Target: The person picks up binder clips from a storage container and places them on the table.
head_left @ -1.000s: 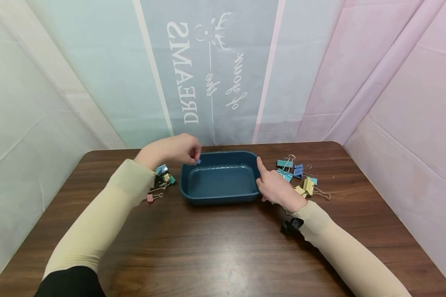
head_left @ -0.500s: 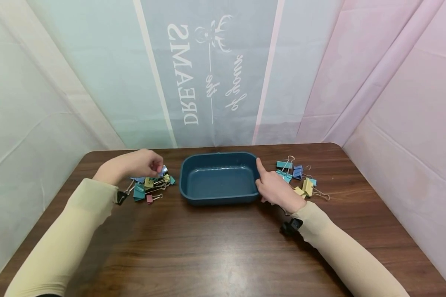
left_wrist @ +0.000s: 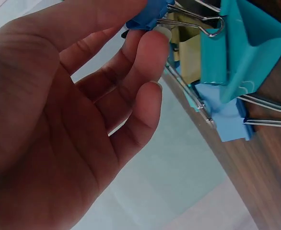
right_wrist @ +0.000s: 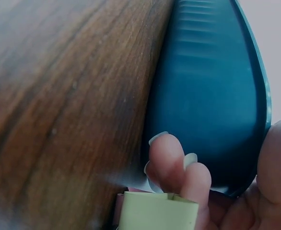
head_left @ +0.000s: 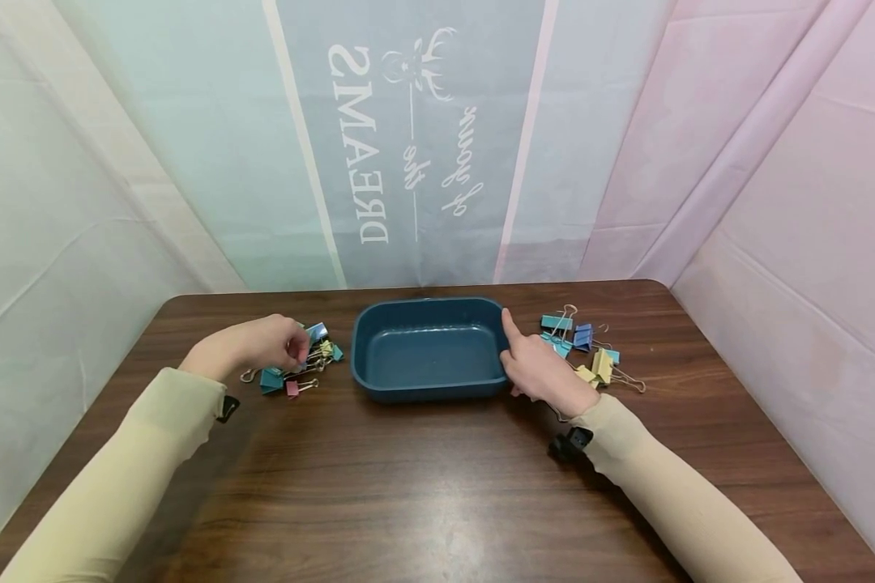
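Observation:
My left hand [head_left: 266,344] is at the left pile of binder clips. In the left wrist view, its thumb and fingers pinch a blue binder clip [left_wrist: 150,14] with wire handles; other fingers are loosely bent. Beside that clip lie a teal binder clip [left_wrist: 255,48] and a light blue binder clip [left_wrist: 229,117]. A dark blue plastic bin [head_left: 430,393] stands mid-table. My right hand [head_left: 543,372] holds its right side, index finger along the rim. In the right wrist view, curled fingertips [right_wrist: 167,155] are at the bin's outer wall, close to a pale yellow binder clip [right_wrist: 157,213].
Several blue, teal and yellow binder clips [head_left: 557,322] lie right of the bin, some behind the right hand. A small pink binder clip [head_left: 292,389] lies at the left pile's front. The wooden table [head_left: 408,486] ends at a cloth backdrop [head_left: 437,202] with mirrored lettering.
My left hand has moved from over the bin's far left corner, with something small and blue at its fingertips, leftward and down to the left pile. The right hand has stayed at the bin.

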Motion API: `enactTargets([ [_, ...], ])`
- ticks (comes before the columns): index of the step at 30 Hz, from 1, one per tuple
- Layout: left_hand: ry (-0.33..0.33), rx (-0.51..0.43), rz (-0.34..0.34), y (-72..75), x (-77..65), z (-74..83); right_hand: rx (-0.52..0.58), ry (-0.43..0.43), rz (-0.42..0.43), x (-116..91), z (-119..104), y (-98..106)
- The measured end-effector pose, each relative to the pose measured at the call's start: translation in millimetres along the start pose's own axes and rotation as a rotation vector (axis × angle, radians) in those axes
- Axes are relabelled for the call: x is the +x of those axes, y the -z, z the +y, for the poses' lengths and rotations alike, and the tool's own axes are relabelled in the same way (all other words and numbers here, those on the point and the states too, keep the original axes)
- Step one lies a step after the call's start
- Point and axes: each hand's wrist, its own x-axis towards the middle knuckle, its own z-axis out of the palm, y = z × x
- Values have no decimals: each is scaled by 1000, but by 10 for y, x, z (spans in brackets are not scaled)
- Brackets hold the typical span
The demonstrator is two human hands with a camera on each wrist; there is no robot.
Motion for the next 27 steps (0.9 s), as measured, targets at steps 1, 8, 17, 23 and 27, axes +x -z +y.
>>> enactTargets([
  [1,4,0,-4,-6,-4,1,-2,1,-1,1,1,-5],
  [8,32,7,13,32,-23,18,-5,8,0,4,10,-14],
  [17,-32,40,141,54,68,91,-13,18,-5,37,-1,10],
  [23,11,169,340,-70,175,307,-60,36,44,19,-1,34],
  [27,41,182,459,-165,245,485,-97,39,72,-23,-20,81],
])
